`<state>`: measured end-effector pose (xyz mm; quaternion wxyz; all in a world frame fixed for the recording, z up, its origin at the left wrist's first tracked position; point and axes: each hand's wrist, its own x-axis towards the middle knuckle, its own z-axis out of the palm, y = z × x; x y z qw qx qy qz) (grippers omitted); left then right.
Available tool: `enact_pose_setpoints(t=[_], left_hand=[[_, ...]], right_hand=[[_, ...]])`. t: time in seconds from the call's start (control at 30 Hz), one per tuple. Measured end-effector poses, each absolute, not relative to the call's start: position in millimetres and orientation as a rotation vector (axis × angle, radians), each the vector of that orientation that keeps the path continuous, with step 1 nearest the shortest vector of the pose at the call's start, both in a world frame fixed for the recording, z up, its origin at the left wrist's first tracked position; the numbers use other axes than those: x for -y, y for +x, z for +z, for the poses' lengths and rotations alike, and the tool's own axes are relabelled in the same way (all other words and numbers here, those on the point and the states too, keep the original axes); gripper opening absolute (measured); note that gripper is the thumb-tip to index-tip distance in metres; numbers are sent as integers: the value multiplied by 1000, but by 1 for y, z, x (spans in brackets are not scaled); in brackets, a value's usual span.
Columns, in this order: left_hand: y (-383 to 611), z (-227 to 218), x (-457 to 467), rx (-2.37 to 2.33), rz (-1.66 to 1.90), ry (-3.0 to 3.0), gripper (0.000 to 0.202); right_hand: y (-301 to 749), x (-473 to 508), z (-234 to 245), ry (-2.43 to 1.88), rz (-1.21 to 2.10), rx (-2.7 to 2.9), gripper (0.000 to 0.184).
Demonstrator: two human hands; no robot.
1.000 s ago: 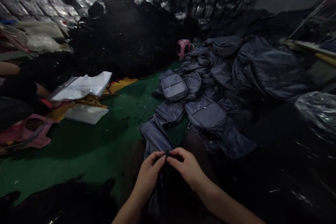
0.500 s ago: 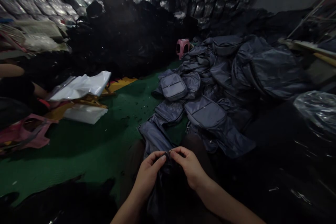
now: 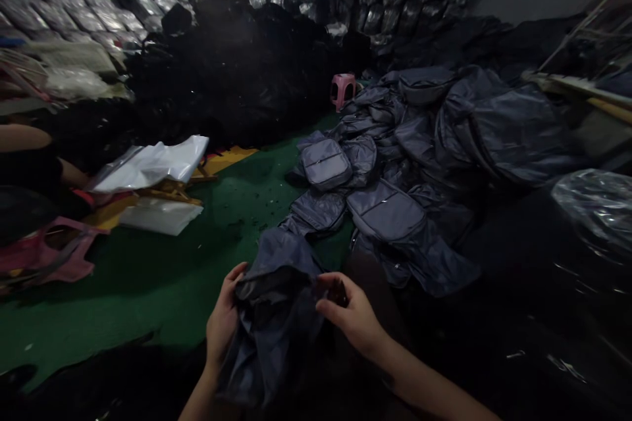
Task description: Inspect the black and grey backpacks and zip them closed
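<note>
Both my hands hold up a crumpled slate-blue nylon bag (image 3: pixel 271 322) in front of me. My left hand (image 3: pixel 224 319) grips its left side, fingers curled around the fabric. My right hand (image 3: pixel 353 309) pinches the bag's right edge, near a small dark part (image 3: pixel 338 293) that is too dim to identify. A dark inner layer or opening shows at the bag's top, and its lower end hangs down between my hands.
A heap of similar slate-blue bags (image 3: pixel 388 210) lies to the right on a green mat (image 3: pixel 148 289). White plastic sheets (image 3: pixel 148 164) and a pink bag (image 3: pixel 44 256) lie left, beside a person's arm (image 3: pixel 20 138). Wrapped stacks (image 3: pixel 99 6) and a pink stool (image 3: pixel 343 87) stand behind.
My hands have moved apart, the left one shifting outward. The bag, previously pinched at one small spot and hanging low, is now lifted and spread open between them.
</note>
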<state>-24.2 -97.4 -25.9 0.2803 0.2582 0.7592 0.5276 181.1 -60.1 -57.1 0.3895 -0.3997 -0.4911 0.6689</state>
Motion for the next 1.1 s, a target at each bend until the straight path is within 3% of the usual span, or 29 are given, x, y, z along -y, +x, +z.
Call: enact_pose_setpoints(t=[0.1, 0.23, 0.3, 0.5, 0.77, 0.97, 1.1], left_hand=[[-4, -5, 98, -1925, 1420, 735, 26], [6, 4, 107, -1739, 1525, 830, 47], [3, 4, 112, -1739, 1537, 998, 50], [-2, 12, 123, -1888, 1309, 1235, 22], [11, 16, 122, -1801, 1373, 1068, 22], [5, 7, 119, -1810, 1504, 837, 16], [3, 8, 116, -1885, 1592, 535, 20]], right_hand=[[172, 59, -49, -972, 1580, 1255, 42], [170, 41, -33, -1045, 1415, 1227, 17], [174, 29, -24, -1070, 1352, 1247, 18], [189, 15, -6, -1130, 1325, 1194, 18], [184, 52, -5, -1134, 1433, 1499, 27], [189, 41, -12, -1042, 1638, 1235, 26], [197, 27, -14, -1021, 1722, 1135, 36]])
